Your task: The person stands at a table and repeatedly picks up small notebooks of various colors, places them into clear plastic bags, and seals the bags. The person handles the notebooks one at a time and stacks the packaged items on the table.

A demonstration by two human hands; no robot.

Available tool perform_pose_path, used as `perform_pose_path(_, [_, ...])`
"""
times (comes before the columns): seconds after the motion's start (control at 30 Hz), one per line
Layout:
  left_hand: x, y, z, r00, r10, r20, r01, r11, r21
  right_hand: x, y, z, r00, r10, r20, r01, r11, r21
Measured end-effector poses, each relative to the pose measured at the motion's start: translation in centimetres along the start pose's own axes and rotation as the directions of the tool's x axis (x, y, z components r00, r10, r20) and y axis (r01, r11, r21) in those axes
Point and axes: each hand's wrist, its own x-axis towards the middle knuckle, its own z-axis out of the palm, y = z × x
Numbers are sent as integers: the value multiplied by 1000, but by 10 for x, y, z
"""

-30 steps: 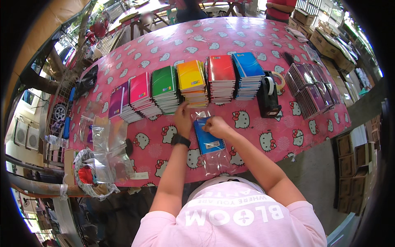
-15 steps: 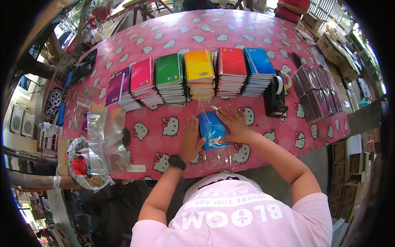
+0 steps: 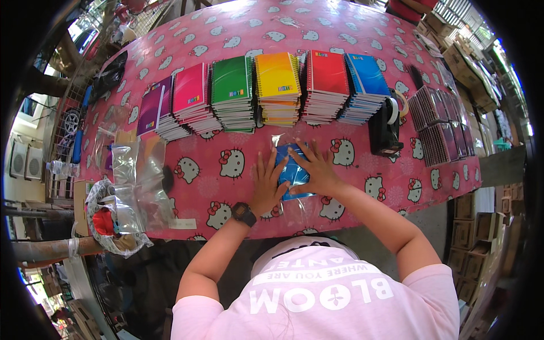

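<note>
A small blue notebook (image 3: 293,177) lies on the table in front of me, in a clear plastic sleeve (image 3: 294,212) that sticks out past its near edge. My left hand (image 3: 267,184) rests on its left side with the fingers spread and the thumb pointing inward. From the other side, my right hand (image 3: 321,174) lies over the notebook's right part, fingers fanned out and pointing away from me. Both hands press flat and grip nothing. Between them they hide much of the cover. A black watch (image 3: 243,214) is on my left wrist.
Beyond my hands stand notebook stacks: purple (image 3: 152,110), pink (image 3: 190,90), green (image 3: 231,82), yellow (image 3: 277,76), red (image 3: 327,73) and blue (image 3: 368,76). A black tape dispenser (image 3: 385,133) and bundled notebooks (image 3: 439,122) are at the right. Clear plastic bags (image 3: 139,175) lie left on the pink tablecloth (image 3: 215,190).
My left hand has moved from beside the notebook onto its left side, fingers now spread wider. My right hand stays on it. The white patch near the notebook's lower edge no longer shows.
</note>
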Motion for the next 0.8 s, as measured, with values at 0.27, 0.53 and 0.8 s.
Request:
perform_pose_path(0.27, [17, 17, -15, 989, -136, 53, 132, 988, 80, 0, -12, -12, 998, 52, 20, -54, 996, 69])
perform_pose_path(0.53, [23, 17, -20, 985, -152, 82, 145, 985, 89, -26, 17, -32, 903, 65, -426, -77, 997, -10])
perform_pose_path(0.8, [30, 19, -19, 990, -107, 95, 103, 993, 52, -83, 195, -105, 514, 775, -367, -279, 556, 783])
